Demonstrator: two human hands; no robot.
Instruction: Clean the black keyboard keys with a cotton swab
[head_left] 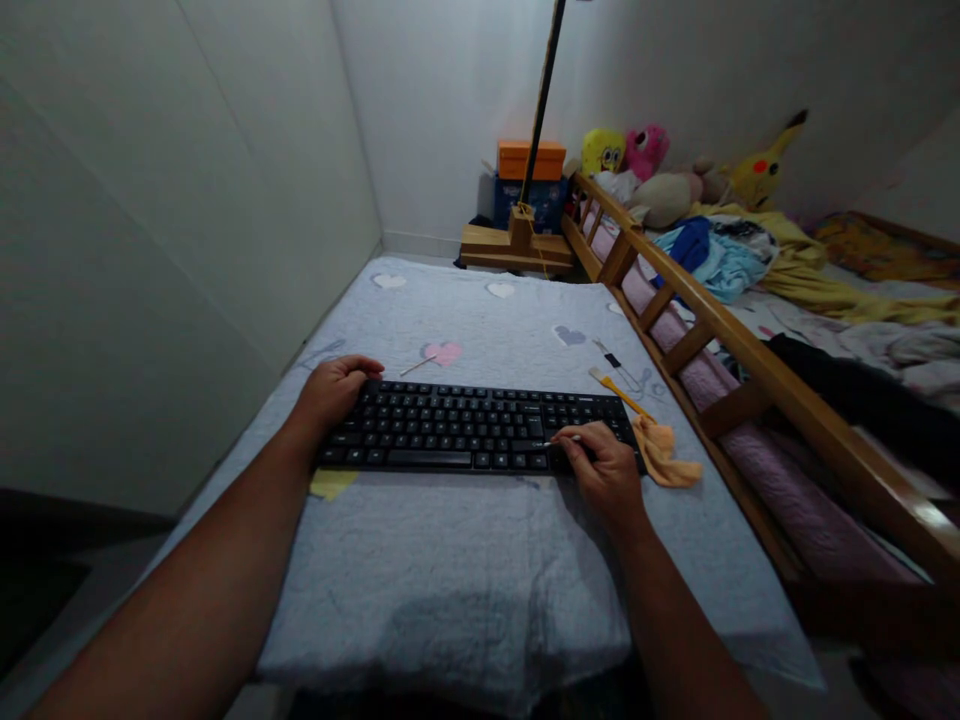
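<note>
A black keyboard (431,459) lies flat across the cloth-covered table. My left hand (337,392) is closed around its left end, fingers curled over the far corner. Pinched in my right hand (602,467) is a thin white stick that looks like a cotton swab (553,442); its tip is at the keys near the right side. Another cotton swab (418,366) rests on the cloth behind the keyboard. To the right, a yellow-handled brush (626,396) touches or nearly touches the keyboard's far corner, and an orange cloth (664,455) lies crumpled beside its right end.
Behind the brush is a thin wire tool (613,360) with a black middle. A wooden bed rail (720,345) runs along the table's right side, with a wall (187,200) on the left. A wooden stand (517,245) with a dark pole stands beyond the far edge.
</note>
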